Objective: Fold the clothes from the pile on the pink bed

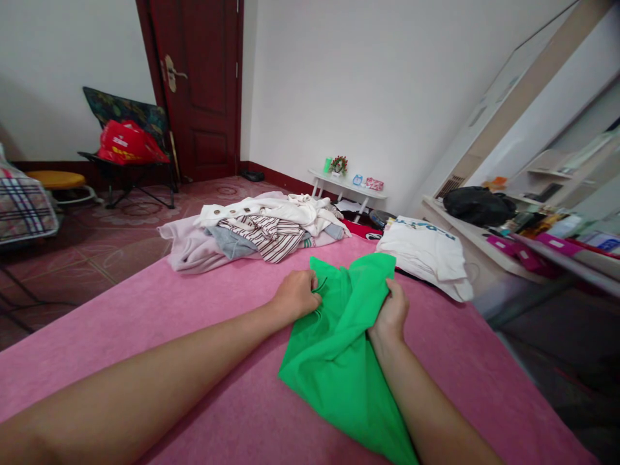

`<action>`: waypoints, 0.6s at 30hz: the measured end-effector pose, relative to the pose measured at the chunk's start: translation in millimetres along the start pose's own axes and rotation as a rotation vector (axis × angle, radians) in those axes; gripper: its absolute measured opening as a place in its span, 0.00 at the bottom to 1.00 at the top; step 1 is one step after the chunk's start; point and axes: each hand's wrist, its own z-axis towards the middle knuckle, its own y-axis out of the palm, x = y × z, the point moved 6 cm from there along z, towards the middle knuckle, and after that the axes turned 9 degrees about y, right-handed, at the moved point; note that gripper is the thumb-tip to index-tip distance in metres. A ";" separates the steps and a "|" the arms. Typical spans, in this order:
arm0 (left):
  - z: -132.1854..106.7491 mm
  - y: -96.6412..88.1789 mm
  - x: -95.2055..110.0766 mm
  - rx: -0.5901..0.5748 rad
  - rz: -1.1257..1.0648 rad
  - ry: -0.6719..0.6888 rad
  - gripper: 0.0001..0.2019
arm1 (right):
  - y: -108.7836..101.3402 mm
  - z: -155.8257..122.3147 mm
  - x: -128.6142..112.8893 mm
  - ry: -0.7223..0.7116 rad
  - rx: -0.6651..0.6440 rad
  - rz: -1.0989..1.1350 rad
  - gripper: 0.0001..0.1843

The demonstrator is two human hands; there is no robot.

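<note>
A bright green garment (334, 342) lies bunched on the pink bed cover (194, 336) in front of me. My left hand (296, 294) is closed on the garment's left upper edge. At the right upper edge my right hand (391, 310) grips the cloth, fingers wrapped round a fold. Both forearms reach in from the bottom of the view.
A heap of mixed clothes (256, 232) lies at the bed's far end, a folded white shirt (426, 255) at the far right. A cluttered desk (533, 245) stands right. Beyond are a small white table (349, 184), a folding chair with a red bag (126, 143), and a dark red door (201, 84).
</note>
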 end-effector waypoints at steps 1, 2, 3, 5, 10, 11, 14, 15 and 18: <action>0.1 1.3 0.0 -0.010 0.001 0.004 0.05 | 0.1 -1.6 -3.0 -0.012 0.013 0.020 0.09; 0.4 2.3 0.9 -0.014 -0.016 0.013 0.05 | 0.3 -3.7 -6.4 -0.021 0.032 0.044 0.10; 0.8 3.2 3.0 -0.015 -0.050 0.030 0.05 | 0.9 -6.1 -10.3 -0.030 0.050 0.066 0.11; 1.1 4.2 10.7 -0.017 -0.149 0.094 0.05 | 4.9 -11.5 -20.2 -0.070 0.047 0.077 0.11; -8.5 5.1 38.3 -0.109 -0.104 0.319 0.08 | 14.5 -22.1 -40.7 -0.152 -0.013 0.038 0.10; -11.9 5.8 42.7 -0.142 -0.026 0.352 0.09 | 15.4 -23.3 -42.8 -0.161 -0.023 0.035 0.10; -20.7 7.8 52.0 -0.232 0.186 0.391 0.12 | 16.2 -25.1 -45.7 -0.178 -0.035 0.033 0.11; -23.0 8.1 54.3 -0.258 0.233 0.387 0.13 | 16.3 -25.3 -45.7 -0.178 -0.037 0.033 0.11; -28.8 8.9 60.6 -0.326 0.324 0.361 0.14 | 16.1 -24.7 -43.6 -0.162 -0.045 0.047 0.12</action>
